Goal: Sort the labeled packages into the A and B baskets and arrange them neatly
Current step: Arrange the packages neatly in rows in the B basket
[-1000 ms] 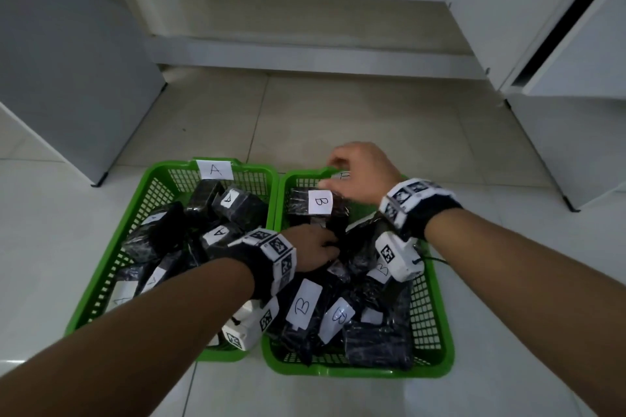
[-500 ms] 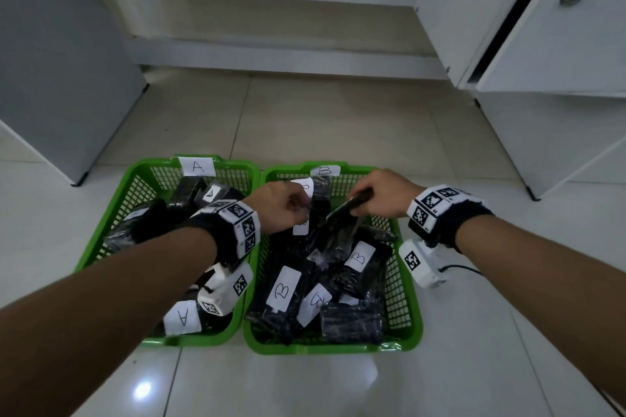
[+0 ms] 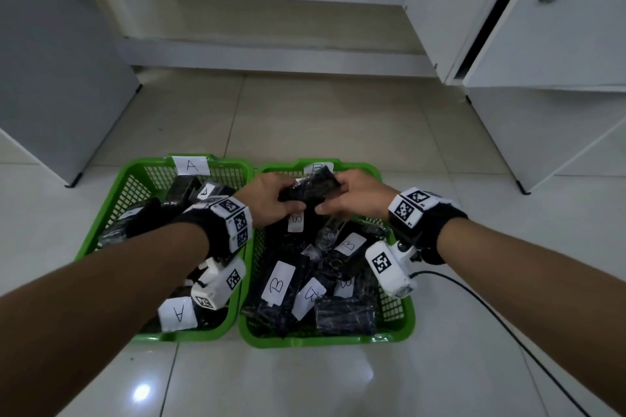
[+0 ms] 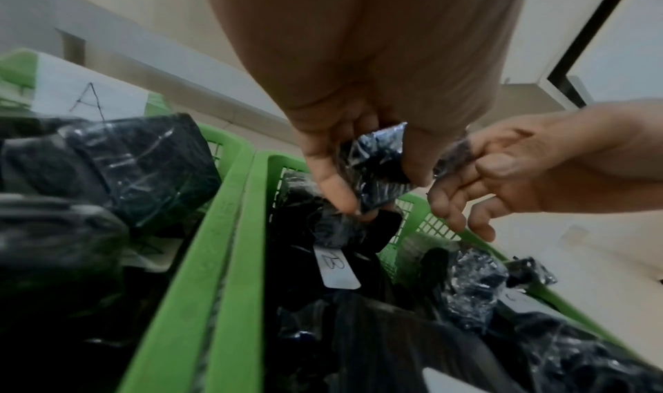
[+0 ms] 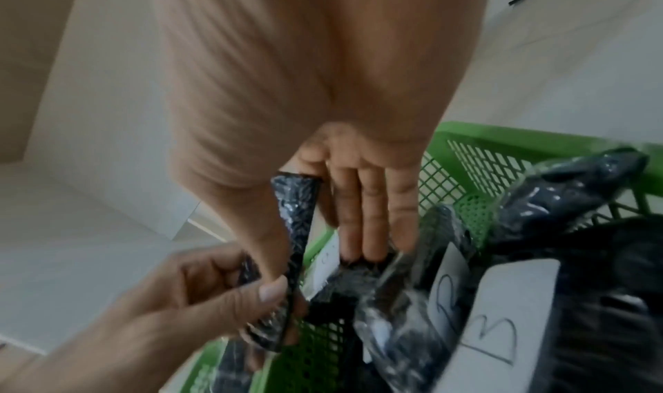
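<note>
1. Above the far end of the B basket (image 3: 396, 332), both hands hold 1 black package (image 3: 310, 188) in the air, tilted, its label not showing.
2. In the head view the left hand (image 3: 267, 201) grips the package's left end, fingers curled under it and thumb on top; the left wrist view shows the thumb and fingers pinching the shiny wrapped package (image 4: 377, 169) from either side.
3. The right hand (image 3: 355, 200) grips the right end. In the right wrist view the thumb (image 5: 276, 257) presses along the package's thin edge (image 5: 296, 215) while 3 fingers (image 5: 369, 217) lie fairly straight behind it, tips down among the packages below.
4. Both hands are close together, almost touching beneath the package.
5. Just under the held package, another black package stands near the basket's far wall with a white B label (image 3: 296, 222); the same label (image 4: 337, 266) shows in the left wrist view.
6. More black packages with B labels (image 3: 277, 284) lie jumbled and overlapping across the B basket, some flat, some slanted.
7. The A basket (image 3: 101, 234) sits just beside the B basket on the left, their rims touching or nearly so; it holds black packages, 1 with an A label (image 3: 178, 313) at the near end.
8. White tags on the far rims read A (image 3: 190, 165) and B, the latter partly hidden.
9. Both baskets rest on a pale tiled floor (image 3: 305, 125) before white cabinets (image 3: 559, 27).
</note>
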